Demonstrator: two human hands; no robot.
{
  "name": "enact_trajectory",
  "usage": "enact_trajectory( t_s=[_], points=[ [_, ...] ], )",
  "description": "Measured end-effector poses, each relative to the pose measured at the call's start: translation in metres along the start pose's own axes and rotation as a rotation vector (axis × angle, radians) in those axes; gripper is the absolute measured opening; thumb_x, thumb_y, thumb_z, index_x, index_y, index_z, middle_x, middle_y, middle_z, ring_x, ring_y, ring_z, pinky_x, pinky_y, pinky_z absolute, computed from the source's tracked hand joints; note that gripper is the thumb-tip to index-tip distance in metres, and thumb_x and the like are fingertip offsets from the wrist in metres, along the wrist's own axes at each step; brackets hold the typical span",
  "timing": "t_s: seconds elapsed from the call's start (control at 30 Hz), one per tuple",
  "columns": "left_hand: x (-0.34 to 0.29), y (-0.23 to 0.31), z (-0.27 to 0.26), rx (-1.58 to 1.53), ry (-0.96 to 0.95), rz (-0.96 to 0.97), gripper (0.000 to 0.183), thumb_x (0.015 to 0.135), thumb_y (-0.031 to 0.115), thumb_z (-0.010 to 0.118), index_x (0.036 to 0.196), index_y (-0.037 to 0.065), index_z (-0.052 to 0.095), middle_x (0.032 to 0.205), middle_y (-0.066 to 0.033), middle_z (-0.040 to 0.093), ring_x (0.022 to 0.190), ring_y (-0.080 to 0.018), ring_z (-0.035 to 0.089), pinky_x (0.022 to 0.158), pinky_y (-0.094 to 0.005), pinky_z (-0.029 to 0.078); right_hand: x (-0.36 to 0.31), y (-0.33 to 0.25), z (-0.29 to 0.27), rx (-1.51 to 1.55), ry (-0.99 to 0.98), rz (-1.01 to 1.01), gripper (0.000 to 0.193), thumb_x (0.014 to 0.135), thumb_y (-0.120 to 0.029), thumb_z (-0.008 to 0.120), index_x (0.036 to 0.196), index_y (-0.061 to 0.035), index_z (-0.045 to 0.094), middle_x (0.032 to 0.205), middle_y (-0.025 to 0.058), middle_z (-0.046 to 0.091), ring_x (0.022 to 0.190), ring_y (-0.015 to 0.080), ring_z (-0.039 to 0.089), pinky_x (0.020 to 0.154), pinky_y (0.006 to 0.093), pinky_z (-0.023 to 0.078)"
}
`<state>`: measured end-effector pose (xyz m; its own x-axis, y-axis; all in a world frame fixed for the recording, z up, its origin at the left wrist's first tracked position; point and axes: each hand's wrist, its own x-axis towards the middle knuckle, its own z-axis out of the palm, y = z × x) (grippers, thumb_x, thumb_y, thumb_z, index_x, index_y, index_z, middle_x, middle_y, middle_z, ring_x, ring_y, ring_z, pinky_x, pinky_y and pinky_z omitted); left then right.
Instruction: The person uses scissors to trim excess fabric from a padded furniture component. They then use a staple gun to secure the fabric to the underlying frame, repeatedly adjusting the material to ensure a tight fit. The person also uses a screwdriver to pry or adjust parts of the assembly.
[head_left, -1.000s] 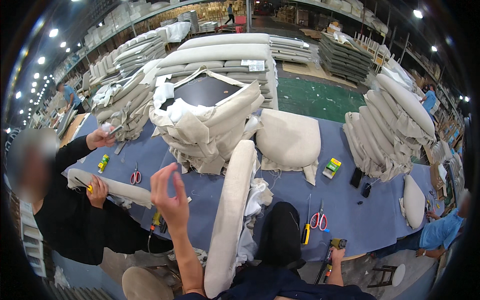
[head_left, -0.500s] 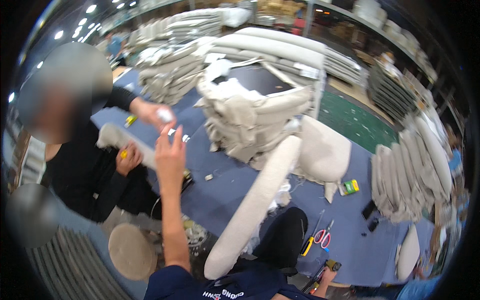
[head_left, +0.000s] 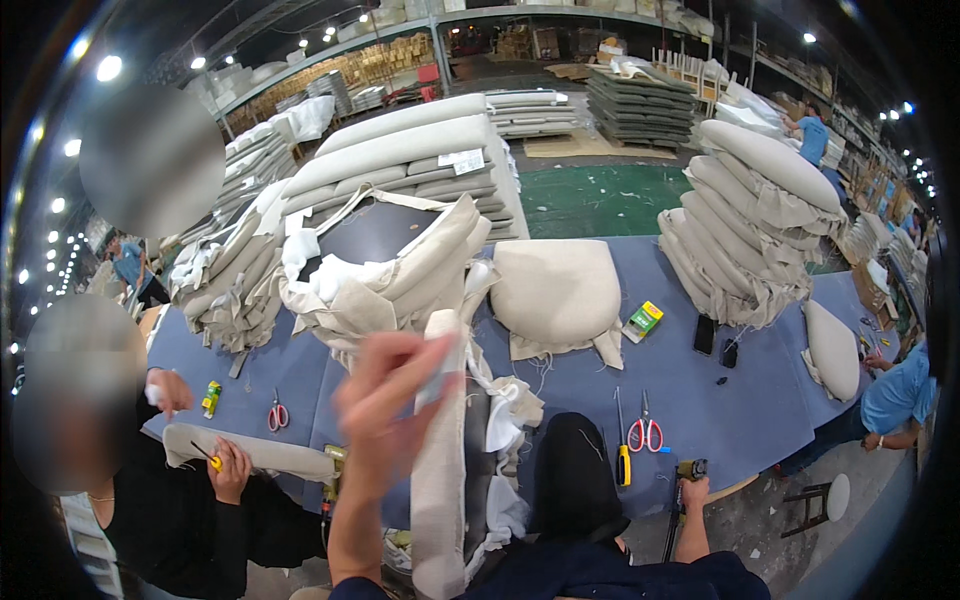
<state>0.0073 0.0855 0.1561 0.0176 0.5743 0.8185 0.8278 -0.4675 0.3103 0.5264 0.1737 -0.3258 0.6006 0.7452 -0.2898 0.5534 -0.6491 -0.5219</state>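
My left hand [head_left: 385, 415] is raised over a long beige upholstered panel [head_left: 437, 510], its fingers blurred but bent around a small pale strip [head_left: 436, 385]. The panel stands lengthwise by my lap, its dark underside, white padding and loose cloth edge facing right. At the right, my right hand [head_left: 692, 494] is closed around the grip of a staple gun [head_left: 690, 470], which rests by the table's front edge. A yellow-handled screwdriver [head_left: 624, 462] and red-handled scissors [head_left: 646, 434] lie between my knee and that gun.
A beige cushion [head_left: 556, 292], a green-yellow box [head_left: 643, 321] and a phone [head_left: 705, 336] lie on the blue table [head_left: 740, 400]. Piles of cushions [head_left: 745, 220] stand behind. On the left, a co-worker's hand [head_left: 230, 470] holds a yellow-handled tool over another panel [head_left: 290, 458].
My left hand has drawn back from beside the co-worker's hand to above the panel. The view has swung rightward and up. My right hand stays on the staple gun.
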Motion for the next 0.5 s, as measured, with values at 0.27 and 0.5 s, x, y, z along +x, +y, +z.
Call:
enact_trajectory(
  t_s=[0.27, 0.5],
  points=[
    [-0.014, 0.012, 0.15, -0.865, -0.562, -0.335, 0.026, 0.091, 0.0, 0.07, 0.118, -0.003, 0.069, 0.092, -0.0068, 0.062, 0.086, -0.0132, 0.066, 0.075, -0.0257, 0.055, -0.009, 0.004, -0.045, 0.616, 0.068, -0.604, 0.029, 0.074, -0.006, 0.078, 0.101, -0.0038, 0.069, 0.084, 0.0031, 0.07, 0.068, 0.017, 0.067, 0.061, 0.0343, 0.052],
    [-0.023, 0.032, 0.162, -1.343, -0.336, -0.654, 0.02, 0.088, -0.002, 0.075, 0.105, -0.004, 0.066, 0.098, -0.0088, 0.069, 0.094, -0.0152, 0.07, 0.074, -0.0228, 0.057, -0.128, -0.193, -0.162, 1.367, -0.817, -0.613, 0.044, 0.088, -0.027, 0.07, 0.116, 0.0048, 0.058, 0.065, -0.0003, 0.043, 0.062, 0.0142, 0.046, 0.064, 0.0328, 0.041]
  ],
)
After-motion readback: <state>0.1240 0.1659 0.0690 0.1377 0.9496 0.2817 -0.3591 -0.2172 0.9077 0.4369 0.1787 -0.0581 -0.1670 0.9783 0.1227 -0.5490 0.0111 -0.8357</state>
